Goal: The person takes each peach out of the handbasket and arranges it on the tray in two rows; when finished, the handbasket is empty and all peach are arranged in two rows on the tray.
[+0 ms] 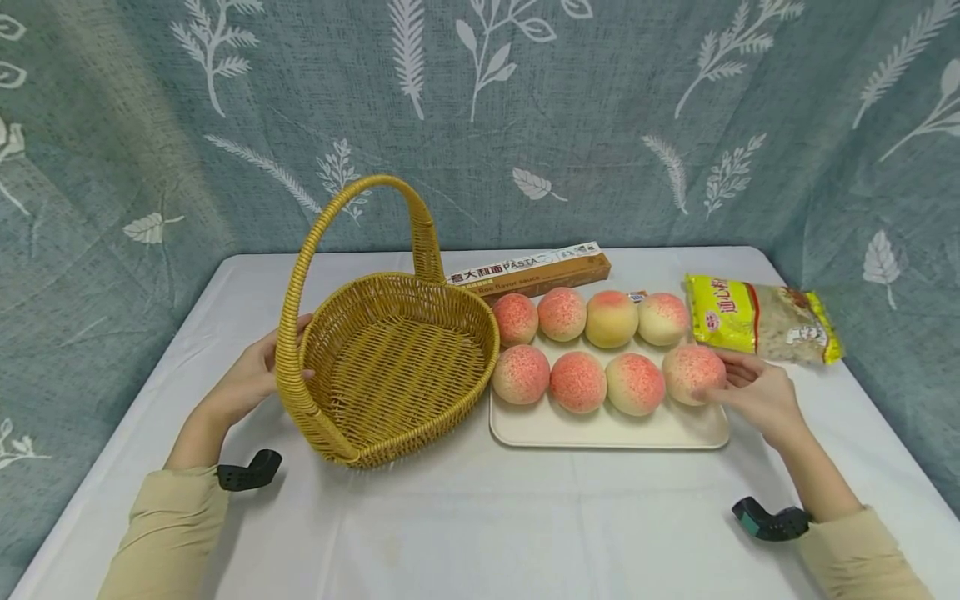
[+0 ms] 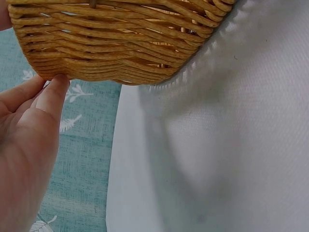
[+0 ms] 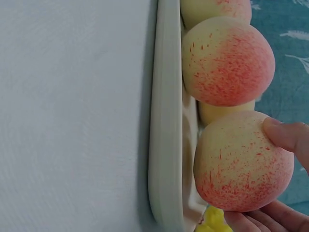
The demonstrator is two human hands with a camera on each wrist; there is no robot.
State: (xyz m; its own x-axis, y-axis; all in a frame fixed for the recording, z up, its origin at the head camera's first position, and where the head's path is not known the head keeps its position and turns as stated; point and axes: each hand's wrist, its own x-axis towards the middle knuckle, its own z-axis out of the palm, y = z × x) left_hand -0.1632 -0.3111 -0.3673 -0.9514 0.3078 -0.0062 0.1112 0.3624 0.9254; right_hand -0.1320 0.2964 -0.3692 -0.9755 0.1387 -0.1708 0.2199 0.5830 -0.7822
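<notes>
My left hand [image 1: 251, 375] grips the left rim of a golden wicker basket [image 1: 408, 433], thumb and fingers on either side of the weave. Nothing lies inside the basket, and its tall handle arches over the left part. In the left wrist view the fingertips meet the basket's woven edge [image 2: 116, 58]. At the right end of a cream tray [image 1: 600, 433], my right hand [image 1: 761, 396] holds the front-row end peach [image 1: 692, 373] between thumb and fingers. The right wrist view shows that peach [image 3: 241, 164] with the thumb on top and fingers beneath. Several more pink-and-yellow peaches [image 1: 577, 382] sit in two rows on the tray.
Behind the basket and tray lies a long pasta box [image 1: 532, 273]. A yellow and clear bag of pasta [image 1: 765, 321] is at the back right. White cloth [image 1: 465, 525] covers the table, and a patterned blue-grey curtain [image 1: 450, 167] hangs around its back and sides.
</notes>
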